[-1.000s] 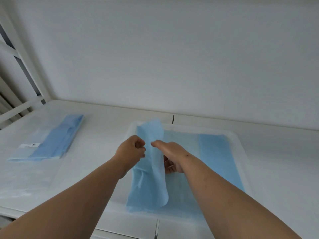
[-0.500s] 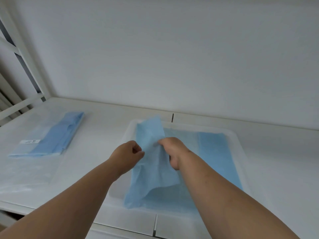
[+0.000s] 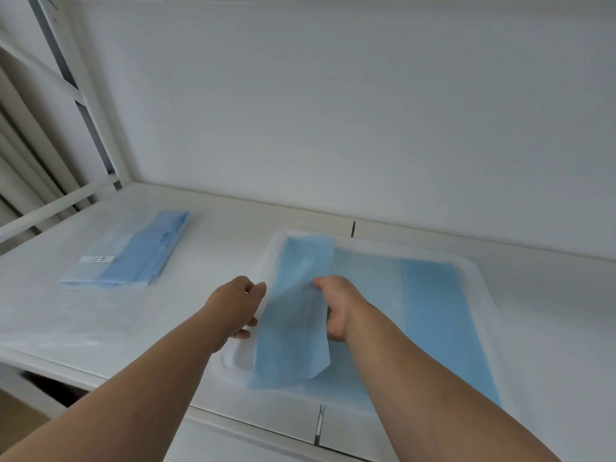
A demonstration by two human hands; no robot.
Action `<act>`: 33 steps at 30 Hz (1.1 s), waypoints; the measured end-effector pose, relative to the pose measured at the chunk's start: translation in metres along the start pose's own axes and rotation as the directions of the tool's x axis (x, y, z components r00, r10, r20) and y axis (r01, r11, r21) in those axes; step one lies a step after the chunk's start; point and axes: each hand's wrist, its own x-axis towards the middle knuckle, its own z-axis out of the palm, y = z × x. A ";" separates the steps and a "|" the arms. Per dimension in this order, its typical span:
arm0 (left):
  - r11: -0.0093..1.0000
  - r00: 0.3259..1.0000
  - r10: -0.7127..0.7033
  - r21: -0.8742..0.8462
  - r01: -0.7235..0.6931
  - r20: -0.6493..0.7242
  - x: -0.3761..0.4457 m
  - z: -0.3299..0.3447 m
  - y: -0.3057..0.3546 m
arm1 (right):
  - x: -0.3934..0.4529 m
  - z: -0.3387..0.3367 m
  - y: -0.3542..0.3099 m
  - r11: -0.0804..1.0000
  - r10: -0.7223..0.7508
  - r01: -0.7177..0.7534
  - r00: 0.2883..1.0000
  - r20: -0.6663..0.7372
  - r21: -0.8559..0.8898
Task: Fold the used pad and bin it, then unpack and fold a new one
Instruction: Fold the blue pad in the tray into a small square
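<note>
A blue pad (image 3: 430,315) lies in a white tray (image 3: 483,288) at centre right. Its left part is lifted into a raised flap (image 3: 293,315) that hangs over the tray's left side. My right hand (image 3: 336,305) grips the flap's right edge, fingers curled under it. My left hand (image 3: 238,306) is at the flap's left edge, fingers curled; whether it pinches the edge is hidden. A new folded blue pad in a clear wrapper with a white label (image 3: 140,253) lies flat at the far left.
The white table (image 3: 206,248) ends at a white wall behind. A white metal frame (image 3: 66,195) stands at the left. The table's front edge (image 3: 266,425) runs below my arms, with a dark gap beneath at lower left.
Both hands have drawn the flap leftward and spread apart, so it now hangs wider and flatter over the tray's left side. The camera has tilted slightly.
</note>
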 end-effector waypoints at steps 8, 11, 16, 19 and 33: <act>0.874 0.997 0.047 0.480 -0.073 0.066 -0.002 0.002 0.005 | -0.001 0.006 0.012 0.993 0.012 -0.005 0.998 0.060 -0.114; 0.878 0.996 0.029 0.475 -0.064 0.082 0.001 0.002 0.002 | 0.003 0.000 0.014 0.978 -0.011 0.014 1.000 0.016 -0.208; 0.871 0.997 0.016 0.489 -0.049 0.073 0.009 -0.006 -0.003 | 0.003 -0.006 0.007 0.955 -0.066 0.055 0.998 -0.026 -0.291; 0.808 0.994 0.017 0.585 -0.075 0.104 0.013 -0.007 -0.003 | 0.008 -0.004 0.006 0.909 -0.155 0.110 0.985 -0.081 -0.402; 0.752 0.985 -0.011 0.651 -0.105 0.172 0.023 0.001 0.005 | -0.002 0.000 -0.004 0.091 -0.431 0.052 0.902 0.008 -0.994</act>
